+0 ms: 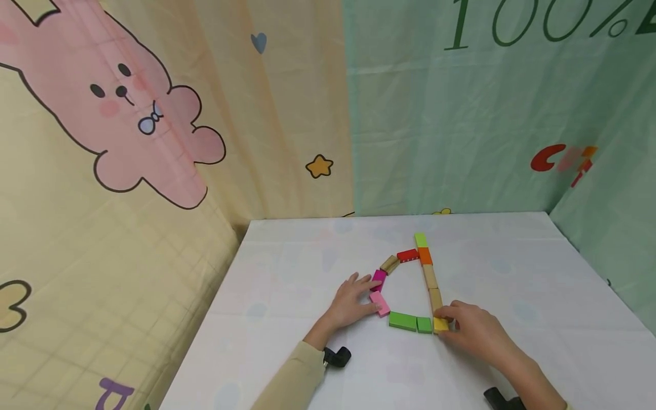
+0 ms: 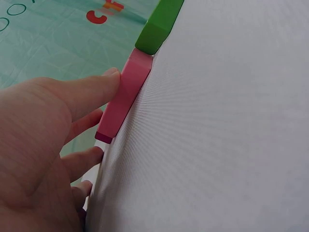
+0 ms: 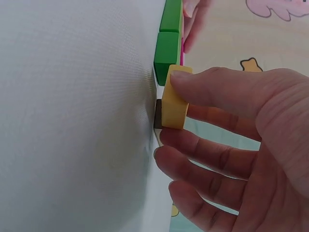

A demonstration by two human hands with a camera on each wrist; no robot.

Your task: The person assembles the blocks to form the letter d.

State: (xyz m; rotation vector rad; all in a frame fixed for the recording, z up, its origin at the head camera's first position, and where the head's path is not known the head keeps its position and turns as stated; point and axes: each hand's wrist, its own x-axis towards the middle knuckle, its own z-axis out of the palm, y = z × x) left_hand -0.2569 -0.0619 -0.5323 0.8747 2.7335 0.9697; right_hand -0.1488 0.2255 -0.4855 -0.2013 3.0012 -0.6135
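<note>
Toy blocks lie end to end in a closed D-like outline on the white table. My left hand [image 1: 348, 304] rests at its left side, fingers spread and fairly straight. Its thumb touches the pink block [image 2: 126, 92], and a fingertip reaches over the magenta block [image 1: 378, 279]. At the lower right corner, my right hand [image 1: 474, 330] pinches a yellow block [image 3: 175, 104] between thumb and index finger, its other fingers loosely bent. That block overlaps the foot of the straight column in the head view. A short green block [image 1: 424, 325] and a longer green block [image 1: 402, 321] run leftward beside it.
Above the yellow block, the column has plain wooden blocks [image 1: 435, 299], an orange block [image 1: 425, 255] and a lime block [image 1: 421, 240]. A red block [image 1: 408, 255] with white dots and a tan block [image 1: 390, 264] form the upper curve. Printed curtains [image 1: 287, 114] hang behind the table [image 1: 512, 262].
</note>
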